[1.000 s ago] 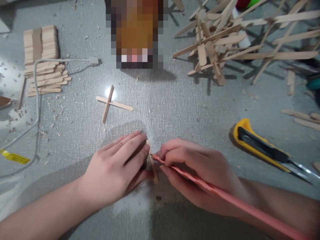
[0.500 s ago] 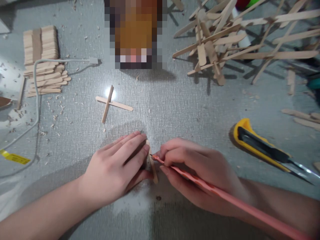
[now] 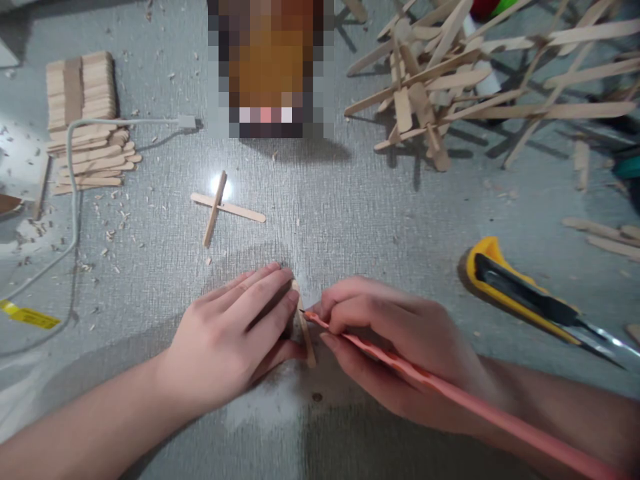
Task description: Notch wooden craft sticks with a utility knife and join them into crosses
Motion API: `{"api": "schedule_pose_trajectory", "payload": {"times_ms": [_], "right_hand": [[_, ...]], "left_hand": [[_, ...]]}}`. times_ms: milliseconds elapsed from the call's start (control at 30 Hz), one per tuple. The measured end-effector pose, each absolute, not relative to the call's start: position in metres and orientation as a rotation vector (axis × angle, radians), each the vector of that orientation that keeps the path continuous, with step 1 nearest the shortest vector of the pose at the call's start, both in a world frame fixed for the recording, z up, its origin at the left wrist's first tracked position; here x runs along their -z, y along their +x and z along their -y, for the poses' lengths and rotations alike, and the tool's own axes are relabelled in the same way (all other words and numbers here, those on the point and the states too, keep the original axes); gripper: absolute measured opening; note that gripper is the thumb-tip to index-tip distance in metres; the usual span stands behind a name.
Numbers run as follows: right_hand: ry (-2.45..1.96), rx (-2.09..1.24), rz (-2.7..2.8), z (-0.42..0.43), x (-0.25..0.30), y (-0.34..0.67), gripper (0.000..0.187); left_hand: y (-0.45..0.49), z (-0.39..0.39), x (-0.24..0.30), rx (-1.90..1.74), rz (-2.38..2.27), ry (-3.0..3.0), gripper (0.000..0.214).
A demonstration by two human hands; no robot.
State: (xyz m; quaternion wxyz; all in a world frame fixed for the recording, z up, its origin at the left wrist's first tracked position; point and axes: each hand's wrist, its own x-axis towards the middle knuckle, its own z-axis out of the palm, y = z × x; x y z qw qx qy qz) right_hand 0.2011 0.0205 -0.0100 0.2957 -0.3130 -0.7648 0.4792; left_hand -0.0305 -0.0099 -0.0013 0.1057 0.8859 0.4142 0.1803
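My left hand lies on the grey mat with its fingers together, pressing down a wooden craft stick whose lower end shows between my hands. Gripped in my right hand is a long pink pencil, held like a pen with its tip against the stick. The pencil's shaft runs off to the lower right over my forearm.
Two crossed craft sticks lie above my hands. A stack of sticks with a white cable over it sits at the far left. A yellow utility knife with its blade out lies at right. A glued stick structure fills the top right.
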Motion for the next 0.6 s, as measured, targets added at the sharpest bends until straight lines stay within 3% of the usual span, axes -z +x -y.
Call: {"api": "schedule_pose_trajectory", "payload": {"times_ms": [600], "right_hand": [[-0.909,-1.146,2.055,-0.0143,0.0121,0.2012,0.021]], "left_hand": [[-0.0304,0.0101,0.0012,-0.533,-1.224,2.604,0.034]]}}
